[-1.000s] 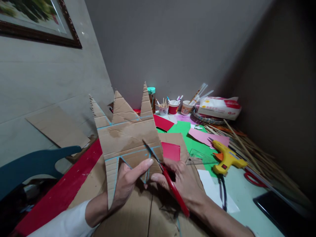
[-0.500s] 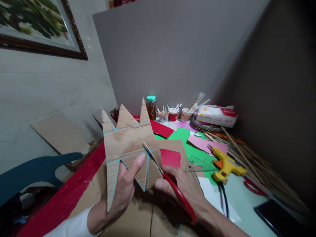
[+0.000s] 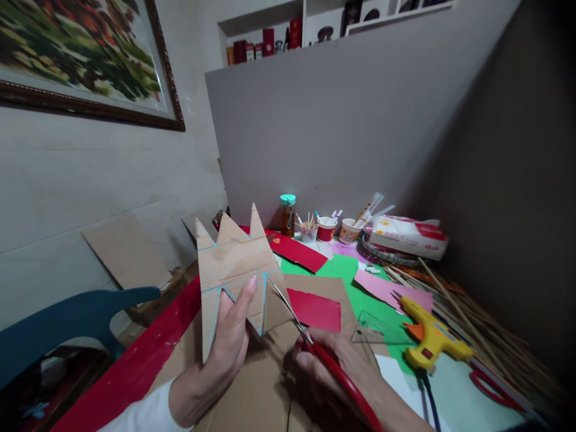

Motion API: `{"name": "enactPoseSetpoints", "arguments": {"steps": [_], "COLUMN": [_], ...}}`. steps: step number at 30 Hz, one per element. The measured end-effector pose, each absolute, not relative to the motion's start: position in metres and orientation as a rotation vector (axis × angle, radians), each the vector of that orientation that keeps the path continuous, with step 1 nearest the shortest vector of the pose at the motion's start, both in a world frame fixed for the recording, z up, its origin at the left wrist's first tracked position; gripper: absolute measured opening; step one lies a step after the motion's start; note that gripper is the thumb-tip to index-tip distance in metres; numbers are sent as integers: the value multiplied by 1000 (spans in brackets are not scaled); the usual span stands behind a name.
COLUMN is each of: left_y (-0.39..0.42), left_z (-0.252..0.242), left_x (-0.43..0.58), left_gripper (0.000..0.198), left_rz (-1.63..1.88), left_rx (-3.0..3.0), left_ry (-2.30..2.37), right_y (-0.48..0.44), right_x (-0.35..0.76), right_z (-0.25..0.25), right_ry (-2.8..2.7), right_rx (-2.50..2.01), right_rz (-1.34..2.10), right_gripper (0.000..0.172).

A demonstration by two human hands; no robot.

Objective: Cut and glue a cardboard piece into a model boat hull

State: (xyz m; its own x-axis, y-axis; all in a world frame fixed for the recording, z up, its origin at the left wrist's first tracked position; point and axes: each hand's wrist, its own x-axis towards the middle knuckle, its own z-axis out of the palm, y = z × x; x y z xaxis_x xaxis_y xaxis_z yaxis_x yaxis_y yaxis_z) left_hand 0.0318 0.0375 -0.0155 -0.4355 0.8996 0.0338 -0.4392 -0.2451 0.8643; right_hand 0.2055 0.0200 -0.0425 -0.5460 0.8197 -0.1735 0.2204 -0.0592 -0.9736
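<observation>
My left hand (image 3: 231, 336) holds up a brown cardboard cut-out (image 3: 234, 264) with three pointed peaks and blue pen lines, thumb pressed on its face. My right hand (image 3: 335, 366) grips red-handled scissors (image 3: 333, 366), whose blades point up and left at the cut-out's right edge. The blade tips lie close to that edge, just right of the thumb. Both hands hover over a flat sheet of cardboard (image 3: 265, 396) lying on the table.
Red card (image 3: 315, 310), green paper (image 3: 342, 270) and pink paper (image 3: 387, 291) cover the table. A yellow glue gun (image 3: 432, 342) lies at right beside bamboo sticks (image 3: 477, 324). Cups of pens (image 3: 327, 228), a jar (image 3: 288, 214) and a tissue pack (image 3: 409, 234) stand at the back. A blue chair back (image 3: 67, 318) is at left.
The view has tilted up. The cut-out has sunk lower and turned slightly. The scissors have drawn back out of the cardboard to its right edge.
</observation>
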Motion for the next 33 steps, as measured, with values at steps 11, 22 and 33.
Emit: {"name": "enactPoseSetpoints", "arguments": {"steps": [11,22,33], "left_y": [22,25,31], "left_z": [-25,-31,-16], "left_x": [43,24,21], "left_gripper": [67,55,55], "left_rz": [1665,1118,1356], "left_rx": [658,1002,430], "left_ry": [958,628,840], "right_y": [25,34,38], "right_x": [203,225,240], "right_z": [-42,-25,-13], "right_ry": [-1353,-1294,-1517], "right_rx": [-1007,-980,-879], "right_rz": [1415,1225,1297], "right_gripper": [65,44,41]}}
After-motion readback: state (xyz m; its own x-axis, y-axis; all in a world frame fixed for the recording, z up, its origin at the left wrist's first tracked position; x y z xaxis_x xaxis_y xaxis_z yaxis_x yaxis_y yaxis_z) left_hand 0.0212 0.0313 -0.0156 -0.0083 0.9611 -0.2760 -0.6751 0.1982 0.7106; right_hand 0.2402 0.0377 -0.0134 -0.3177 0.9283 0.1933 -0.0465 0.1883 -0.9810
